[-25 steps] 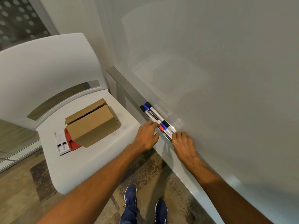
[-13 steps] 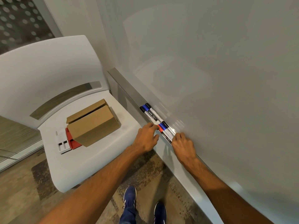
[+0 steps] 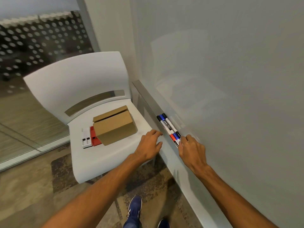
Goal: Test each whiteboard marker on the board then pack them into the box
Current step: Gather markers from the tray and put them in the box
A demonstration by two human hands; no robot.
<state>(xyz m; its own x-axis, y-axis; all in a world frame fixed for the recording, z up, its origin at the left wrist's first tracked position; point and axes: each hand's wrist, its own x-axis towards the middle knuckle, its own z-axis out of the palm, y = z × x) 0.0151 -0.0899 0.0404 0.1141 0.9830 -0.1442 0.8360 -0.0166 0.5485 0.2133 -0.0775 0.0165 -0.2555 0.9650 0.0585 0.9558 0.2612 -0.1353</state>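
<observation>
Several whiteboard markers [image 3: 169,127] with black, blue and red caps lie in a bunch on the metal ledge [image 3: 148,97] under the whiteboard [image 3: 230,79]. My right hand [image 3: 191,150] touches the near ends of the markers with its fingertips. My left hand [image 3: 149,145] hovers just left of the ledge, fingers loosely spread, holding nothing. A brown cardboard box [image 3: 115,127] sits on the white chair [image 3: 98,153], its top flaps partly open.
A red and white packet [image 3: 89,139] lies on the chair seat, partly under the box. Behind the chair is a glass wall with a dotted pattern. My blue shoes [image 3: 134,209] stand on patterned carpet below.
My left hand has pulled back off the markers to the left. My right hand stays at the near marker ends. The head view has tilted up and right.
</observation>
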